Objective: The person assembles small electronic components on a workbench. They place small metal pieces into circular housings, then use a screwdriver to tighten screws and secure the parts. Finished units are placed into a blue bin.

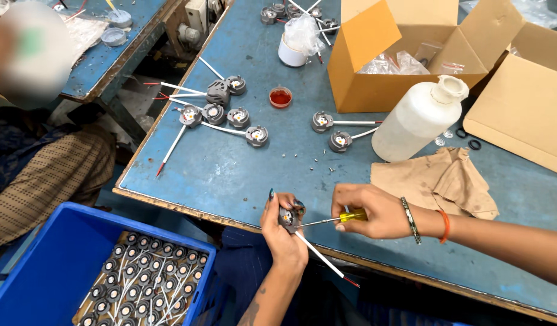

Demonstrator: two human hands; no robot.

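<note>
Both forearms are bare, with no sleeves showing. The right hand (375,211) wears a silver bangle and an orange thread at the wrist. The left hand (283,232) has dark teal-painted nails.

Colour key. The surface (242,175) was worn blue with a brown near edge. The screwdriver (353,215) had a yellow handle; the small part (289,217) was grey with a white lead tipped red. Fingers (271,194) bore teal nails. The wristband (445,226) was orange, the bangle (409,220) silver. The crate (61,259) beyond the near left corner was bright blue. The boxes (375,90) were tan, the bottle (418,121) translucent white, the small dish (280,97) red, the crumpled paper (438,181) brown.
</note>
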